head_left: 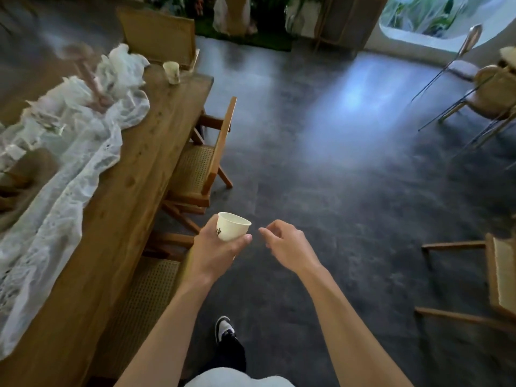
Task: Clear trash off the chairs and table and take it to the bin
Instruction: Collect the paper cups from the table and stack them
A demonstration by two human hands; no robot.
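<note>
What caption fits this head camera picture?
Left hand holds a paper cup beside the wooden table; right hand empty.

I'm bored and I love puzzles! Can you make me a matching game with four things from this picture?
1 nearer cup
2 farther cup
3 lace cloth
4 right hand

A holds nothing, fingers loosely curled
B draped along the table
C gripped by the left hand
D standing at the table's far end

Pairs: 1-C, 2-D, 3-B, 4-A
</note>
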